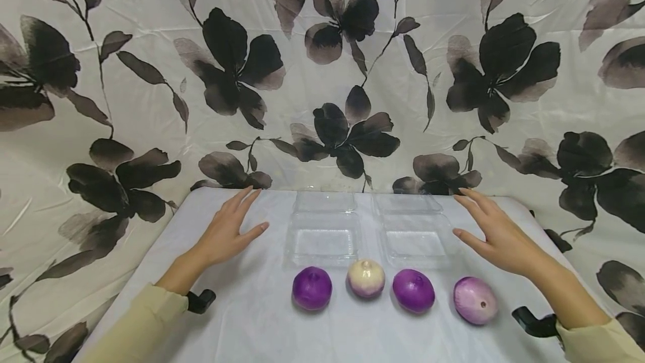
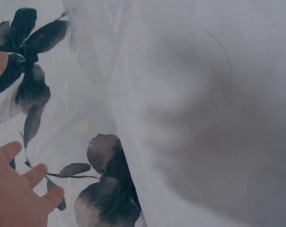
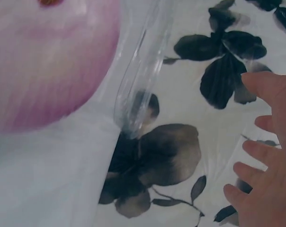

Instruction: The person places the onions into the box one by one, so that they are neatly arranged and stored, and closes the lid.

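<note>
On the white-covered bench [image 1: 242,318], four onions sit in a row along the near side: a purple onion [image 1: 312,288], a pale onion [image 1: 365,278], a second purple onion [image 1: 413,290], and a pinkish onion [image 1: 475,299] furthest right. Just behind them lie two clear plastic clamshell boxes, the left box [image 1: 323,234] and the right box [image 1: 413,234], both hinged open with nothing in them.

Neither grip holds anything. The left hand [image 1: 227,234] hovers flat with fingers straight and spread, just left of the left box and apart from it. The right hand [image 1: 496,234] hovers the same way, released, just right of the right box, with the pinkish onion below and slightly inward of its palm. The right wrist view shows that onion [image 3: 43,61] close up beside the box's clear edge [image 3: 138,80].

The onions look firm, round and smooth-skinned, likely to roll and a little slippery; I'd judge a wrap around the widest part holds best. The boxes seem thin, light and flexible, easy to dent or push sliding on the cloth, so their rims are the better place to take them.
</note>
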The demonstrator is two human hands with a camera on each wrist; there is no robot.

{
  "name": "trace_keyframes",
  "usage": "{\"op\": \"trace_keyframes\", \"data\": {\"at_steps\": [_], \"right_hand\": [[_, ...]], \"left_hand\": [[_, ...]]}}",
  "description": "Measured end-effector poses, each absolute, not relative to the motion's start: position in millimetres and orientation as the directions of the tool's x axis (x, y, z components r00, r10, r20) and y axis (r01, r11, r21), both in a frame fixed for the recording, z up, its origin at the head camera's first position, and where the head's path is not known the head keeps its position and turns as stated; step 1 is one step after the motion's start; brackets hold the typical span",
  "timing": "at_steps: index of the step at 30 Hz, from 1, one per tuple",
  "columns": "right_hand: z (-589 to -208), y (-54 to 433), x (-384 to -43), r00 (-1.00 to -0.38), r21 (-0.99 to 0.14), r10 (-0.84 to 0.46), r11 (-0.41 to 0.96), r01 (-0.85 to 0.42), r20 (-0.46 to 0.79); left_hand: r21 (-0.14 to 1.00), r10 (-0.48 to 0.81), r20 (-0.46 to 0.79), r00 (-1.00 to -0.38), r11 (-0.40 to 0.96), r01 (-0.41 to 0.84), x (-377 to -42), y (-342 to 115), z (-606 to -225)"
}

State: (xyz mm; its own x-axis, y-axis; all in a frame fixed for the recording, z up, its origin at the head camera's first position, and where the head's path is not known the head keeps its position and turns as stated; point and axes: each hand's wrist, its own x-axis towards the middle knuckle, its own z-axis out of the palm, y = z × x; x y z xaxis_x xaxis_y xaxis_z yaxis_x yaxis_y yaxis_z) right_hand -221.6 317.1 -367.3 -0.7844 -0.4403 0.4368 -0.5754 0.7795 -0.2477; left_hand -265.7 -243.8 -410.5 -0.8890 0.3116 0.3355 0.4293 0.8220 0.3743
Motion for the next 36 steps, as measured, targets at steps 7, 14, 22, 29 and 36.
{"op": "trace_keyframes", "data": {"at_steps": [7, 14, 22, 29, 36], "right_hand": [[-364.5, 299.3, -220.4, -0.782, -0.24, -0.47, 0.772, -0.589, 0.409], [-367.2, 280.2, -220.6, -0.775, -0.265, -0.49, 0.748, -0.609, 0.398], [-367.9, 256.7, -218.5, -0.764, -0.315, -0.506, 0.707, -0.634, 0.4], [-370.2, 232.8, -215.0, -0.764, -0.349, -0.529, 0.683, -0.642, 0.37], [-377.1, 212.5, -213.4, -0.751, -0.356, -0.567, 0.662, -0.66, 0.338]], "left_hand": [[0.51, 0.303, 0.314, -0.9, 0.746, 0.429, -265.3, -240.0, -411.3], [0.584, 0.283, 0.298, -0.912, 0.701, 0.408, -264.7, -235.9, -413.0], [0.673, 0.262, 0.257, -0.93, 0.642, 0.367, -264.6, -230.9, -417.2], [0.728, 0.226, 0.195, -0.954, 0.619, 0.296, -263.7, -222.1, -418.3], [0.741, 0.25, 0.165, -0.954, 0.607, 0.287, -263.9, -214.4, -426.1]]}}
